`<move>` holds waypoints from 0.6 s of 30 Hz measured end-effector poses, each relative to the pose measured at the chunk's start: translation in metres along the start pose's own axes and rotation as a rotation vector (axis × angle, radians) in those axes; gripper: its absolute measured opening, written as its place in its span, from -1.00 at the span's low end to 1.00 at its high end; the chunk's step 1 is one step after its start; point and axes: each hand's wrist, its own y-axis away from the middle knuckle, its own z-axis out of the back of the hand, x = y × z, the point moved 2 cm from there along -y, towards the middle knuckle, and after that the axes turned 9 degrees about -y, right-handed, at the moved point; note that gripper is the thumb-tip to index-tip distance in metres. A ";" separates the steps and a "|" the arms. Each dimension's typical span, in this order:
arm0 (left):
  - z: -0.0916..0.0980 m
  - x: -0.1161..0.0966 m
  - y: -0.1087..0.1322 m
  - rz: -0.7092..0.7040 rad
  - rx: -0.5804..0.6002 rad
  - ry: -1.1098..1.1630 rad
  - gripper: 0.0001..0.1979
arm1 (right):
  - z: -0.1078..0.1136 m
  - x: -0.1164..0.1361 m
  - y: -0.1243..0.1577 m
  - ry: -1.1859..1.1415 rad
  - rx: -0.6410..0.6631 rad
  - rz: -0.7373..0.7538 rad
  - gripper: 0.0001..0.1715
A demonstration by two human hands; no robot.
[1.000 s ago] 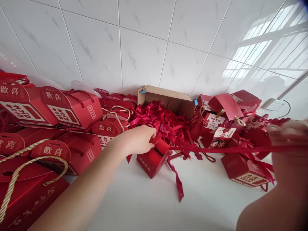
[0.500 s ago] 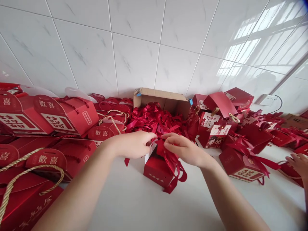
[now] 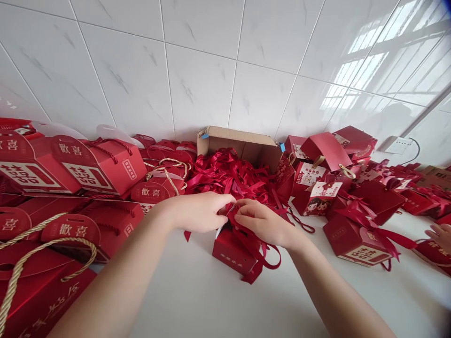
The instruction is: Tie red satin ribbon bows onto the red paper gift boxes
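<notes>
A small red gift box (image 3: pixel 234 253) with gold lettering stands on the white table in front of me. Its top flaps are raised, and a white inner edge shows under my fingers. My left hand (image 3: pixel 206 213) pinches the box's top from the left, thumb and forefinger closed at a flap. From the other side my right hand (image 3: pixel 262 219) has its fingers bent and pressed together on red ribbon at the box top. Loops and ends of that red ribbon (image 3: pixel 262 263) hang down the box's right side. My fingertips partly hide the flaps.
Behind the box lies a cardboard carton (image 3: pixel 243 138) spilling red ribbons (image 3: pixel 229 173). Red gift boxes (image 3: pixel 100 169) with rope handles are stacked at left. More boxes (image 3: pixel 355 234), some with bows, stand at right. Another person's hand (image 3: pixel 440 237) is at the right edge.
Both hands have drawn closer together over the box top, and the flaps sit less open under them. The other person's hand has shifted right. The view has tilted slightly.
</notes>
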 end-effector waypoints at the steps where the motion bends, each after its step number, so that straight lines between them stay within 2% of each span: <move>1: 0.000 0.000 0.000 -0.003 0.034 0.008 -0.67 | -0.001 -0.001 -0.001 0.003 0.009 0.005 -0.63; 3: 0.000 0.001 -0.002 0.005 0.063 0.015 -0.67 | -0.002 -0.004 -0.002 -0.002 0.019 0.008 -0.64; 10: -0.005 0.008 -0.010 0.052 0.005 0.010 -0.83 | -0.004 -0.005 -0.004 0.033 0.007 0.051 -0.64; 13: -0.002 0.011 -0.009 0.066 -0.066 0.075 -0.85 | 0.004 -0.001 0.001 0.086 -0.038 0.067 -0.65; 15: 0.007 0.015 -0.006 0.085 -0.235 0.118 -0.84 | 0.017 0.002 0.009 0.173 -0.131 0.047 -0.67; 18: 0.026 0.030 0.005 0.156 -0.677 0.251 -0.84 | 0.041 0.004 0.028 0.394 -0.219 -0.088 -0.72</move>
